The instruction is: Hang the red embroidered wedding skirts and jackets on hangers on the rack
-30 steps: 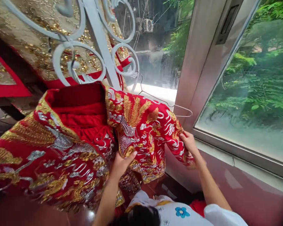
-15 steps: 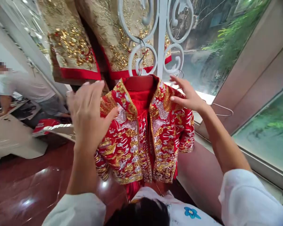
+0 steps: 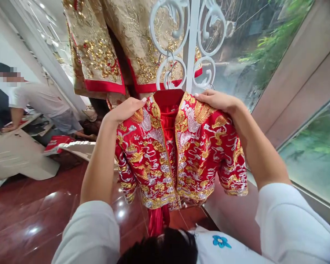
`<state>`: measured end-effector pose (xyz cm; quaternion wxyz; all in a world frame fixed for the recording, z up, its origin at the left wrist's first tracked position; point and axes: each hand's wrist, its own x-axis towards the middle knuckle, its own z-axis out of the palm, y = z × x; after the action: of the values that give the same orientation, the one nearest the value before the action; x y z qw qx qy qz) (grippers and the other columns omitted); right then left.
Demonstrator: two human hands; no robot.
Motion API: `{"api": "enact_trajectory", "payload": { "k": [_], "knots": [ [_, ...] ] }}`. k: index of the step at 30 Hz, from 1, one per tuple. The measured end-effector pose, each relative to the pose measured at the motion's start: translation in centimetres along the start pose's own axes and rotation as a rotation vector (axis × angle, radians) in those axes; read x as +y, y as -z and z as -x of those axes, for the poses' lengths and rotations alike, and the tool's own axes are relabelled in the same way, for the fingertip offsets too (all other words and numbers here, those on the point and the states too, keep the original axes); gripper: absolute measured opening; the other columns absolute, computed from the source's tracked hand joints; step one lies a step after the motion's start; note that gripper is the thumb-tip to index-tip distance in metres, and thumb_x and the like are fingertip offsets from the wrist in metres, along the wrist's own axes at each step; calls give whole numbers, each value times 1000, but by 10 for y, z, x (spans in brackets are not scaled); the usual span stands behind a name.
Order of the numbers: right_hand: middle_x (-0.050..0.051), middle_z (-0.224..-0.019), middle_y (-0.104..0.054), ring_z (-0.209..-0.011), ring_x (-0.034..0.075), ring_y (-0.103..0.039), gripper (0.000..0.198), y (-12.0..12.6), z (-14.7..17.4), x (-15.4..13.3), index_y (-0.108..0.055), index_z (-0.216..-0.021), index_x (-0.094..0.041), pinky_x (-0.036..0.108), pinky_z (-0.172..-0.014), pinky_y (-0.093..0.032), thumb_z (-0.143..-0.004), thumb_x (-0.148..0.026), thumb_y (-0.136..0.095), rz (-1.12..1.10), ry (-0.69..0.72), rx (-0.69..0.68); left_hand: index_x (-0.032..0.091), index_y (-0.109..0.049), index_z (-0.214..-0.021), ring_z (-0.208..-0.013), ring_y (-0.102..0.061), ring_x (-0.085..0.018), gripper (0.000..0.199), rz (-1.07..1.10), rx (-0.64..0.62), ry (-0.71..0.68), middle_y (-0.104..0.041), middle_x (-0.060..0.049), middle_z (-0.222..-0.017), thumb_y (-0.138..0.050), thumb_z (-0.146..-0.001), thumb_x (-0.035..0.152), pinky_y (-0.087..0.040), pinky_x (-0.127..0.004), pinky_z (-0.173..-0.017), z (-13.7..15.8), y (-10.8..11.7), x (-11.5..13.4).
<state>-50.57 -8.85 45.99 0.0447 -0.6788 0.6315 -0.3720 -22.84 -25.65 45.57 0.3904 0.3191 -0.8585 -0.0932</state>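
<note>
The wearer's dark hair (image 3: 159, 251) and white shirt sleeves (image 3: 90, 231) occupy the bottom edge, with a blue flower (image 3: 221, 241) on the shirt front. Both forearms extend forward to a red embroidered jacket (image 3: 187, 156), which is positioned upright at centre, front panels facing the wearer. Gold and silver embroidery covers both panels and the short sleeves.

The left hand (image 3: 128, 109) is set on the jacket's left-of-view shoulder, thumb tip beside the collar. Its remaining fingers are largely hidden; whether they pinch the cloth cannot be determined. The right hand (image 3: 216, 99) is set on the opposite shoulder, its visible fingers close together and directed toward the collar. Whether it grips the fabric cannot be determined.

Red fabric (image 3: 156, 222) extends below the hem, above a glossy dark-red floor (image 3: 55, 220). A metal hanger hook (image 3: 168, 81) rises from the collar in front of a white scrollwork frame (image 3: 191, 44). Behind the frame hang cream-and-gold garments (image 3: 130, 35) with red borders.

Farther left, a person (image 3: 41, 99) in a white top bends forward near a red package (image 3: 56, 144). Green foliage (image 3: 277, 47) is visible through the window at right.
</note>
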Motion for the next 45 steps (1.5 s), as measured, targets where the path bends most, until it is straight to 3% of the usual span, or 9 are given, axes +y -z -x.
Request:
{"api": "enact_trajectory", "payload": {
  "k": [6,11,16,20,24,28,33,37,45],
  "knots": [
    [10,-77,-60,-81,22,-55,44,-35,37,-12,-61,-98,-14,38,-78,-42,-90,-51,-40,359,-33,497,12,-40,-134,-133,-31,-32,77,-267,550,-30,-43,-17,-138,-57,-74,57,-9,-52,-115,101,-75,38],
    [22,-124,-46,-118,34,-38,67,-121,79,-24,-45,-126,-11,50,-94,-33,-80,-60,-48,456,-53,788,6,-41,-128,-130,-32,-38,71,-338,546,198,-36,-26,-139,-60,-76,51,-25,-53,-107,157,-134,51],
    [21,-99,-55,-93,32,-47,50,-178,92,-11,-53,-102,-8,45,-80,-36,-79,-51,-50,506,-223,607,16,-57,-85,-97,-55,-27,28,-368,368,171,-61,-14,-96,-44,-89,40,-42,-38,-87,175,-125,40],
    [9,-69,-54,-68,20,-47,23,-158,96,-6,-44,-67,-18,33,-66,-34,-83,-33,-37,363,-89,350,18,-57,-79,-72,-57,-19,28,-306,130,194,-61,-6,-72,-37,-92,31,-40,-27,-65,181,-99,53],
    [-1,-49,-35,-48,11,-31,34,-128,106,-31,-25,-54,-21,27,-52,-24,-84,-34,-34,1,92,385,16,-55,-69,-55,-52,-13,33,-85,65,16,-57,-3,-59,-37,-92,32,-34,-24,-57,166,-83,91],
    [-2,-47,-30,-45,9,-26,34,-128,102,-38,-24,-53,-21,25,-49,-22,-82,-33,-34,-192,152,340,16,-57,-70,-58,-56,-13,32,108,-30,-99,-61,-4,-63,-37,-92,29,-37,-23,-58,148,-94,99],
    [2,-53,-45,-50,12,-36,28,-148,102,-19,-35,-57,-19,27,-54,-22,-82,-29,-33,206,56,132,14,-64,-85,-73,-64,-23,22,-168,-219,122,-68,-12,-77,-43,-88,22,-43,-29,-66,152,-121,66],
    [5,-57,-54,-52,13,-42,32,-154,98,-26,-45,-58,-18,28,-56,-22,-86,-29,-34,432,53,68,16,-64,-97,-82,-66,-24,21,-130,-280,33,-70,-12,-86,-48,-85,22,-45,-29,-70,151,-129,52],
    [9,-70,-63,-61,17,-52,30,-190,86,-29,-56,-71,-16,29,-57,-24,-89,-29,-36,520,-89,149,16,-61,-97,-90,-62,-25,24,-195,-185,151,-67,-14,-93,-39,-91,24,-43,-31,-75,151,-151,37]
  ]
}}
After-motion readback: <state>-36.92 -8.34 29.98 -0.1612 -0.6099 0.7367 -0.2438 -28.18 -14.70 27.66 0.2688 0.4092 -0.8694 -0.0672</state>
